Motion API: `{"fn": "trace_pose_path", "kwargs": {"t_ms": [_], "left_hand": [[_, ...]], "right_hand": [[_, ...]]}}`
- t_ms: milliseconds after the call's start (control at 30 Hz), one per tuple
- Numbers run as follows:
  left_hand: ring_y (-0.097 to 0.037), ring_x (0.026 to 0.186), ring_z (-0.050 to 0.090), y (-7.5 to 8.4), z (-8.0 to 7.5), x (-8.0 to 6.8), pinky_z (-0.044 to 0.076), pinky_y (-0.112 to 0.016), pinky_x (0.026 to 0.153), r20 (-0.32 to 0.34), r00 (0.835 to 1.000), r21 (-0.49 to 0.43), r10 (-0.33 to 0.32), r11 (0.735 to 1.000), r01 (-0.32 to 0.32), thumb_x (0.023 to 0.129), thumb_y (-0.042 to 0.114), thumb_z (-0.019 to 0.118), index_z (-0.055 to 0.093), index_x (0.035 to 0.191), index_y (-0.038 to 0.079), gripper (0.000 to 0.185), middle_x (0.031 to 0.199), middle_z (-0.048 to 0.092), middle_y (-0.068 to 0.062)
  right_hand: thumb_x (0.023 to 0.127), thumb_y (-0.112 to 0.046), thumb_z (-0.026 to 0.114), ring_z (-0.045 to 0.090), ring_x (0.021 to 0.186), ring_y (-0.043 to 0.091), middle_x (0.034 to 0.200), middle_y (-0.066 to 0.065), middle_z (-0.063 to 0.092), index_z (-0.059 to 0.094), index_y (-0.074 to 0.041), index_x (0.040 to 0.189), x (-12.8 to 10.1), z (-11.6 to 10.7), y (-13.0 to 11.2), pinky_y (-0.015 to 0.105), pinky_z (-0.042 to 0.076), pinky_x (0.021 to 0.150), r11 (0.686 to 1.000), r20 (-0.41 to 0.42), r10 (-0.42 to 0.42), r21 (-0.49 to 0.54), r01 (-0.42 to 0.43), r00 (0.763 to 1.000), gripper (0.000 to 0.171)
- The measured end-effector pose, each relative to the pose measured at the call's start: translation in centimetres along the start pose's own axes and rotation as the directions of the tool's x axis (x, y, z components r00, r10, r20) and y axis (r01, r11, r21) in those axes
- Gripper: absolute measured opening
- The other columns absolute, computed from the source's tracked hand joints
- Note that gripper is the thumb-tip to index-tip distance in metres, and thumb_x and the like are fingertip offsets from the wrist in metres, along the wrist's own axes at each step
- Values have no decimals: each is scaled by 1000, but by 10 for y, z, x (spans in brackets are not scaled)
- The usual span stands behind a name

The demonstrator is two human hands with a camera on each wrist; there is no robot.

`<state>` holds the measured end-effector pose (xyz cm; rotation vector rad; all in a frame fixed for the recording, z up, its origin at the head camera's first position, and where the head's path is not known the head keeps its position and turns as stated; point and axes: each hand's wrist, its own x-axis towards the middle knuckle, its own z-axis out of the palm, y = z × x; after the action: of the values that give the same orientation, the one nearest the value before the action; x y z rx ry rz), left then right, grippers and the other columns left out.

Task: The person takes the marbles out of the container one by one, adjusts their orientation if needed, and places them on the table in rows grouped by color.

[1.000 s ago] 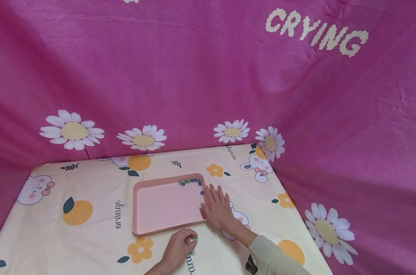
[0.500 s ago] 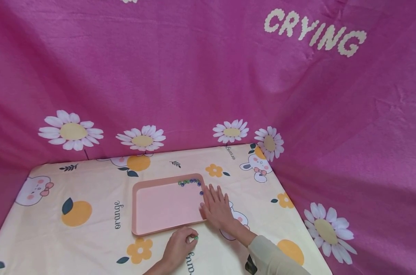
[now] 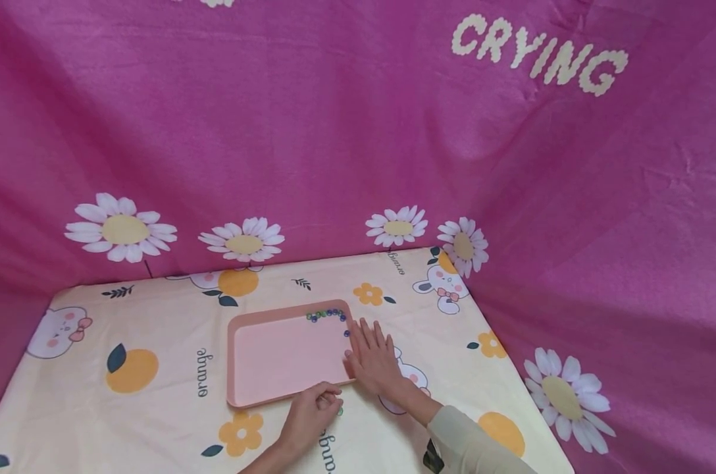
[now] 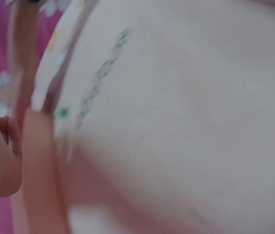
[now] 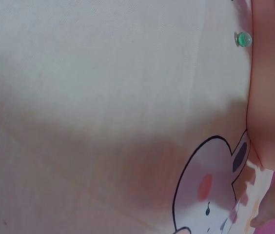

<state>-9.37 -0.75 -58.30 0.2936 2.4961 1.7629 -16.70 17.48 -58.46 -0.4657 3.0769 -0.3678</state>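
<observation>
Left hand (image 3: 310, 415) at the near side of the pink tray (image 3: 289, 359), fingers loosely bent, gap narrow, no marble seen in its grip. Can't tell if it touches the rim. Green marble (image 5: 244, 39) sits on the cloth (image 3: 162, 428), outside the tray, near its wall, just beside the left fingertips and short of the right hand (image 3: 374, 359). Right hand lies spread over the tray's right end, fingers straight, holding nothing visible; light sleeve (image 3: 470, 441) behind it. Inside the tray, lone blue marble (image 3: 347, 334) just left of the right fingers; green and blue marbles (image 3: 324, 314) bunched along the far wall, ahead of both hands. Tray floor stretches ahead of the left hand. Pink curtain (image 3: 334, 131) beyond both hands.
</observation>
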Motion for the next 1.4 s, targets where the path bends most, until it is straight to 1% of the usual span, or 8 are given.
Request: {"fn": "trace_pose_path", "kwargs": {"t_ms": [100, 233, 400, 533, 733, 1067, 1233, 1400], "left_hand": [[-11, 64, 60, 7, -11, 19, 48, -20, 56, -31, 999, -70, -37, 997, 35, 90, 6, 71, 71, 105, 2, 15, 80, 68, -1], [-18, 72, 67, 3, -27, 49, 52, -20, 60, -166, 982, -67, -93, 994, 83, 92, 5, 70, 70, 108, -1, 17, 86, 71, -8], [-23, 80, 71, -12, -34, 79, 58, -35, 73, -356, 922, -21, -153, 988, 156, 89, 5, 72, 71, 105, -4, 18, 89, 73, -10], [-26, 82, 72, -23, -32, 95, 55, -43, 78, -447, 878, 18, -173, 979, 202, 87, 7, 72, 71, 103, -3, 19, 89, 73, -11], [-31, 90, 71, -21, -29, 114, 54, -47, 85, -456, 864, 23, -215, 967, 253, 90, 10, 72, 71, 107, -2, 21, 96, 73, -16], [-29, 79, 70, -19, -24, 131, 55, -45, 74, -507, 827, 135, -244, 925, 355, 93, 12, 66, 75, 95, 0, 14, 86, 73, -14], [-26, 70, 65, -16, -23, 135, 53, -42, 66, -489, 830, 168, -268, 905, 390, 94, 17, 68, 74, 95, -1, 19, 82, 71, -14], [-28, 72, 67, -14, -21, 138, 54, -42, 67, -484, 834, 200, -264, 895, 399, 95, 17, 69, 73, 100, -2, 20, 87, 72, -15]], "right_hand": [[105, -42, 38, 14, 148, 43, 163, 15, 20, 18, -15, 160, -2, 1, 1, 68, 19, 111, 1000, 0, 4, 4, -4, 1000, 64], [105, -42, 38, 13, 148, 43, 163, 15, 19, 18, -14, 160, -4, 3, 2, 67, 19, 111, 1000, 7, 4, 7, -4, 1000, 65], [106, -43, 35, 12, 148, 42, 164, 14, 17, 14, -15, 161, -4, 3, 1, 67, 17, 112, 1000, 7, -2, 12, 2, 1000, 65], [106, -44, 32, 11, 148, 43, 164, 15, 17, 14, -15, 161, -1, 3, 0, 67, 17, 112, 1000, 5, -15, 18, 15, 1000, 65], [106, -43, 35, 11, 148, 43, 164, 14, 17, 14, -15, 161, 0, -2, 3, 67, 17, 112, 1000, 0, -9, 19, 9, 1000, 65], [106, -41, 36, 10, 149, 42, 164, 14, 16, 14, -15, 161, -2, -3, 0, 67, 16, 113, 998, 34, 1, 58, -3, 999, 65], [106, -43, 34, 10, 149, 41, 164, 14, 16, 14, -15, 161, -3, -1, 1, 66, 17, 113, 999, 32, 1, 38, -2, 1000, 65], [106, -44, 33, 11, 149, 41, 164, 13, 17, 16, -14, 161, -2, 1, 3, 66, 18, 113, 999, 31, -2, 32, 1, 1000, 65]]}}
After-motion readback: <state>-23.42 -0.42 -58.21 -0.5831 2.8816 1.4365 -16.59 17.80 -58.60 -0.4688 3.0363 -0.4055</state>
